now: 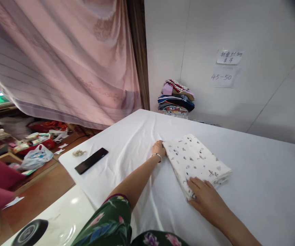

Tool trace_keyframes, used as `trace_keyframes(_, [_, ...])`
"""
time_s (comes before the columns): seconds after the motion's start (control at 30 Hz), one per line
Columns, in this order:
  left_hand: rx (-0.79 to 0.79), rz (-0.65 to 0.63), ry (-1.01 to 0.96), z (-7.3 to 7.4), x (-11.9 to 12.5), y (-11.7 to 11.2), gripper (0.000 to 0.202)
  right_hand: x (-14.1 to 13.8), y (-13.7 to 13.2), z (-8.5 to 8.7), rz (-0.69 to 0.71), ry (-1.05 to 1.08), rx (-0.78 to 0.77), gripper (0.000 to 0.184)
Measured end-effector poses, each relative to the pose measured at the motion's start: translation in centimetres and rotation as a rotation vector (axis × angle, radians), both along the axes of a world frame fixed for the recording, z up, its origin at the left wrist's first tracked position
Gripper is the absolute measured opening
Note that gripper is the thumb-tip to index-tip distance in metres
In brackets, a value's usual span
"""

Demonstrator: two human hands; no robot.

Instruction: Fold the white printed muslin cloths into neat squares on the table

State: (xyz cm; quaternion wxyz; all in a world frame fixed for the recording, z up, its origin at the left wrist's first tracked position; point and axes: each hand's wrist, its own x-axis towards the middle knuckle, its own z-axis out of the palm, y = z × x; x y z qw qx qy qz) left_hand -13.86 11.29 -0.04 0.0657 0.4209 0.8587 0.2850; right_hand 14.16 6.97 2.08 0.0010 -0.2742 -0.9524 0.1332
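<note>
A folded white cloth [197, 159] with small printed motifs lies on the white-covered table in front of me. My left hand [159, 149], with a bracelet at the wrist, is at the cloth's far left corner. Its fingers are curled in at that corner, partly hidden from view. Across the near edge, my right hand [205, 198] rests with its fingers stretched out on top of the cloth. Its thumb lies beside the near corner. Several layers show along the cloth's right edge.
A black phone [91, 161] and a small beige tangle [79, 153] lie on the white table cover [127, 143] at left. Stacked folded fabrics [176, 99] stand by the wall. A pink curtain [93, 61] hangs at left, above cluttered boxes and a plastic bag [37, 157].
</note>
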Motion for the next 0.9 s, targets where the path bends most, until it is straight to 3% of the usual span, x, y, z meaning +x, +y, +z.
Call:
trace_keyframes(0.23, [0.010, -0.019, -0.034, 0.5, -1.9, 0.9, 0.027, -0.4, 0.1, -1.3, 0.011, -0.002, 0.057, 0.050])
trace_keyframes(0.43, [0.005, 0.060, -0.056, -0.6, -0.4, 0.7, 0.027, -0.3, -0.1, -0.6, 0.016, 0.011, 0.043, 0.054])
trace_keyframes(0.67, [-0.030, 0.005, -0.122, 0.3, -0.4, 1.1, 0.017, -0.8, -0.3, 0.7, 0.026, -0.064, 0.058, 0.052])
trace_keyframes(0.9, [0.019, 0.036, -0.242, 0.1, -1.1, 1.7, 0.018, -0.8, -0.1, 0.4, 0.039, -0.020, 0.058, 0.044])
